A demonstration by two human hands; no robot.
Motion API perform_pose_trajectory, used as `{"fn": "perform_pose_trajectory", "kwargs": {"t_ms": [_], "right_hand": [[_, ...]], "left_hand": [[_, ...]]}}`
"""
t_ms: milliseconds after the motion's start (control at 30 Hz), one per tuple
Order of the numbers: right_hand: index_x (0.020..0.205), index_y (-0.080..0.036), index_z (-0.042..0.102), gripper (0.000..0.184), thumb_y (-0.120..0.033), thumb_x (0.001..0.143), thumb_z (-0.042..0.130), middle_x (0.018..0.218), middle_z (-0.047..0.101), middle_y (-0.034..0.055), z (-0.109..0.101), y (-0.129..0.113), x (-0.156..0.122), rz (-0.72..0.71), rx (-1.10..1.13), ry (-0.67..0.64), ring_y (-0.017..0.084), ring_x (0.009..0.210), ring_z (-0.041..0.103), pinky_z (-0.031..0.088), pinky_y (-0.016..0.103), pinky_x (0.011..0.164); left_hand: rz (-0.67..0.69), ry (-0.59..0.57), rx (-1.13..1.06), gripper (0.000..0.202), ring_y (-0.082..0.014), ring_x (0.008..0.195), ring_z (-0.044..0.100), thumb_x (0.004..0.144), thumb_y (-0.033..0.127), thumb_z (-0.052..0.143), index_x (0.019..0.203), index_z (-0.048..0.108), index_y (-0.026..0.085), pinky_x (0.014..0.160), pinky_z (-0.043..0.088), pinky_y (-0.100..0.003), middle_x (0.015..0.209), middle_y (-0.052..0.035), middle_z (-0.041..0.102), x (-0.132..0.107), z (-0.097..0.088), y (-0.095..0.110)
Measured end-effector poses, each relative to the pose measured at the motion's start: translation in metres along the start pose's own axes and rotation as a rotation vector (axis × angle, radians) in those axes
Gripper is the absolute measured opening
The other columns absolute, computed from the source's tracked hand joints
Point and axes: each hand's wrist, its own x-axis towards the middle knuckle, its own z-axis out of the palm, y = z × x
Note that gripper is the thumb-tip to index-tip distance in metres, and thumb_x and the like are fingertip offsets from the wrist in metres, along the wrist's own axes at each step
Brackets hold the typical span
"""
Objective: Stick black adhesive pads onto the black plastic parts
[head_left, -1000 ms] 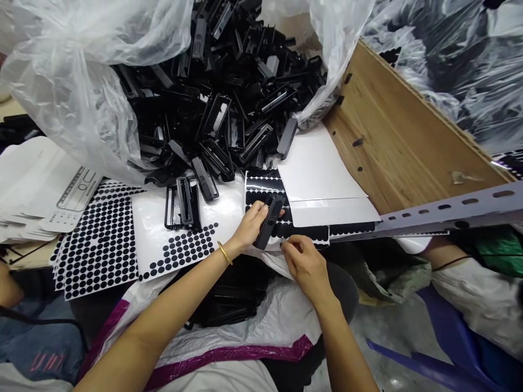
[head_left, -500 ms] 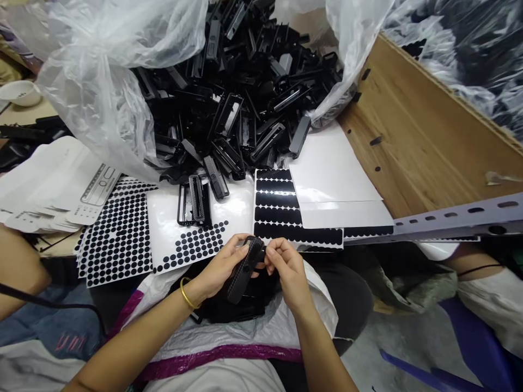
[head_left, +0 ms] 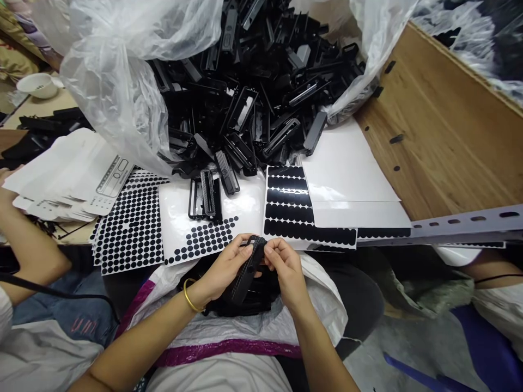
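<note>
My left hand (head_left: 225,268), with a gold bangle on its wrist, is wrapped round a long black plastic part (head_left: 245,272) with a ribbed face, held over my lap. My right hand (head_left: 284,268) pinches at the part's upper end; I cannot tell if something small is between its fingertips. Just beyond my hands lies a sheet of black oval stickers (head_left: 294,209). To its left is a white sheet of small black round dots (head_left: 202,237) with another black part (head_left: 205,195) lying on it.
A big heap of black plastic parts (head_left: 261,87) spills from a clear plastic bag (head_left: 118,92) at the back. White sheets (head_left: 347,174) lie on a wooden board (head_left: 433,141). Another person's arm (head_left: 28,245) is at the left, a third person's at the right (head_left: 474,261). A white bag (head_left: 261,326) covers my lap.
One second ago my left hand held the part over the oval-sticker sheet and my right hand was at the sheet's edge. Both hands have come back over my lap, right fingers now at the part's end.
</note>
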Motion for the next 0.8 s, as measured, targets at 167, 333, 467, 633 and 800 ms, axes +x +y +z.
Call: {"fn": "perform_pose_trajectory", "kwargs": {"t_ms": [167,333,467,633,800], "right_hand": [[0.066,-0.020,0.048,0.022,-0.037,0.075,0.058,0.055,0.042,-0.0061,0.001,0.001,0.000,0.052,0.074,0.002,0.008,0.050,0.036,0.032,0.022,0.049],[0.064,-0.020,0.048,0.023,-0.036,0.075,0.058,0.055,0.041,-0.0061,0.002,0.001,0.001,0.065,0.117,0.019,0.008,0.049,0.035,0.031,0.021,0.049],[0.065,-0.020,0.048,0.022,-0.037,0.076,0.058,0.055,0.041,-0.0064,0.003,0.002,0.000,0.031,0.084,0.023,0.008,0.050,0.035,0.032,0.021,0.050],[0.070,-0.020,0.049,0.019,-0.035,0.079,0.055,0.058,0.042,-0.0058,0.005,0.005,0.000,-0.011,-0.008,0.043,0.009,0.052,0.039,0.035,0.022,0.052],[0.073,-0.020,0.048,0.020,-0.037,0.080,0.053,0.062,0.047,-0.0039,0.007,0.011,0.000,-0.015,-0.079,0.049,0.011,0.057,0.045,0.039,0.023,0.055]], "left_hand": [[-0.007,0.009,0.002,0.037,-0.0170,0.083,0.064,0.079,0.044,0.059,0.109,0.051,0.022,0.067,0.055,-0.029,0.094,-0.0035,0.065,-0.001,0.000,0.001],[-0.007,0.009,0.003,0.039,-0.0168,0.082,0.064,0.079,0.044,0.059,0.110,0.050,0.022,0.070,0.055,-0.031,0.095,-0.0037,0.064,-0.002,0.000,0.002],[-0.013,0.021,0.010,0.038,-0.0155,0.080,0.063,0.079,0.044,0.059,0.109,0.051,0.022,0.067,0.055,-0.029,0.092,-0.0030,0.064,-0.002,0.001,0.003],[0.002,0.039,0.006,0.035,-0.0117,0.076,0.061,0.080,0.043,0.059,0.107,0.052,0.022,0.065,0.054,-0.024,0.095,-0.0032,0.063,-0.003,0.002,0.004],[0.004,0.052,-0.007,0.034,-0.0101,0.072,0.058,0.079,0.042,0.060,0.105,0.053,0.021,0.063,0.054,-0.023,0.093,-0.0026,0.062,-0.003,0.001,0.004]]}}
